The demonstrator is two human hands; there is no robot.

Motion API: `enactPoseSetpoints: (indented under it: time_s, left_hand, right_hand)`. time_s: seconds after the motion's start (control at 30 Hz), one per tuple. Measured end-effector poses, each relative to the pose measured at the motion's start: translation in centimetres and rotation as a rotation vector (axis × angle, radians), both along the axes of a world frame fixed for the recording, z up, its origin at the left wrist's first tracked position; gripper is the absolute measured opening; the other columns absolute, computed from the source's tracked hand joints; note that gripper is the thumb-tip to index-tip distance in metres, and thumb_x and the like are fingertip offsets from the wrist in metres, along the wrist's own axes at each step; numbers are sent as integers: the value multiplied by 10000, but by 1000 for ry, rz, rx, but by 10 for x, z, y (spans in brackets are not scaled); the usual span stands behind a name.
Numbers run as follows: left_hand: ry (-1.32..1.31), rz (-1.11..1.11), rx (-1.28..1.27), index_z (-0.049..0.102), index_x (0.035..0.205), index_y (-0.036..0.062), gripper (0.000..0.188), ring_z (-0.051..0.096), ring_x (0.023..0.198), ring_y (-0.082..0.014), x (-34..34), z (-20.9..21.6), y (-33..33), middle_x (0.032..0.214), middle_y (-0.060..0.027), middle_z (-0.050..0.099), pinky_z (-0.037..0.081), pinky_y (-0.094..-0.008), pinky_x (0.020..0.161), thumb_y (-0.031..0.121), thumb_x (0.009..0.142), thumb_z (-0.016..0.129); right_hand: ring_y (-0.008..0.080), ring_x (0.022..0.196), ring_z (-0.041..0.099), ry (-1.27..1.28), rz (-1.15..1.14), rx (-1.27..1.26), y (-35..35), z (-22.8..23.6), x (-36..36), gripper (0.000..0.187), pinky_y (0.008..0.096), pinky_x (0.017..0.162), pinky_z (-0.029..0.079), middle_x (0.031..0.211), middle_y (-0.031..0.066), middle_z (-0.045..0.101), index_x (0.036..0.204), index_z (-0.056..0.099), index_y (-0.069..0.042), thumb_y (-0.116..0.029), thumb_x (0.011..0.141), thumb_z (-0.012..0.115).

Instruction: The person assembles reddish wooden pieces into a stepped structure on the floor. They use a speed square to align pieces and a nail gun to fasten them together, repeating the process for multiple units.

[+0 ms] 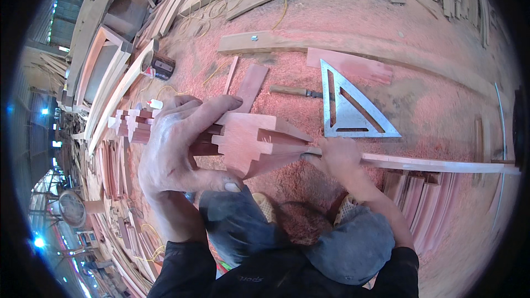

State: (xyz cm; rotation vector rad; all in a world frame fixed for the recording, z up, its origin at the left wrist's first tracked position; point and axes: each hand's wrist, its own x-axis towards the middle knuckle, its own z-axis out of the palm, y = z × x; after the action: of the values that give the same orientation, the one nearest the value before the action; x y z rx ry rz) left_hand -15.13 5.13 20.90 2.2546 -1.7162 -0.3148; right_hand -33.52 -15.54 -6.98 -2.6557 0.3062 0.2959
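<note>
A reddish wooden moulding (245,142) with a stepped, notched end is held up in front of me, narrowing toward the right. My left hand (175,142) is closed over its left side, fingers above and thumb below. At the narrow part, my right hand (338,157) is closed around the wood. Beyond that fist a long thin strip (436,162) runs to the right; whether it is one piece with the moulding is hidden. More notched reddish wood (131,126) shows left of my left hand. Past the right hand lie a metal triangle square (359,111) and a wooden-handled tool (291,90).
Reddish shavings (287,179) cover the ground. A long plank (245,43) and a flat reddish board (353,66) lie ahead. Grooved mouldings (425,204) lie at my right, frames (102,66) at the left. A yellow cord (284,0) trails at the back.
</note>
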Motion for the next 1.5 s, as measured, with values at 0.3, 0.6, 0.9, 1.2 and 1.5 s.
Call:
enactPoseSetpoints:
  time_s: [0.3, 0.6, 0.9, 1.2, 1.5]
  left_hand:
    - [-29, 37, -25, 653, 1376, -95, 1330, 710, 864, -371, -5, -6, 4, 938, -186, 729, 442, -445, 885, 942, 557, 796]
    - [-150, -29, -39, 622, 1406, -81, 1213, 710, 931, -378, -12, -1, 2, 1042, -177, 751, 467, -474, 946, 765, 586, 912]
    - [-404, 110, 16, 652, 1414, 21, 894, 703, 1213, -393, -27, -9, 0, 1185, -121, 789, 449, -542, 1118, 334, 625, 930]
    - [-345, 174, 93, 817, 1087, 97, 557, 727, 1036, -316, -31, -14, 6, 1010, -95, 798, 491, -470, 978, 327, 581, 856]
    - [-335, 249, 146, 791, 1078, 133, 496, 717, 996, -255, -38, -11, 7, 989, -38, 811, 497, -448, 907, 398, 659, 814]
  right_hand:
    - [313, 738, 778, -260, -41, -36, 10, -21, -7, 407, 477, 681, 617, 772, 80, 756, 935, 773, -175, -566, 847, 846]
    - [326, 680, 764, -338, -76, -41, 13, -19, -9, 394, 500, 645, 601, 705, 85, 733, 875, 765, -184, -574, 867, 823]
    - [340, 815, 804, -208, -20, 32, 10, -8, -11, 464, 499, 784, 618, 869, 112, 809, 968, 801, -118, -577, 975, 736]
    - [343, 758, 795, -280, -67, 35, 17, -20, -13, 458, 509, 712, 619, 822, 122, 793, 966, 791, -116, -572, 917, 785]
    - [356, 697, 775, -280, 2, 0, 12, -29, -16, 516, 486, 631, 606, 737, 142, 757, 899, 733, -92, -605, 925, 774]
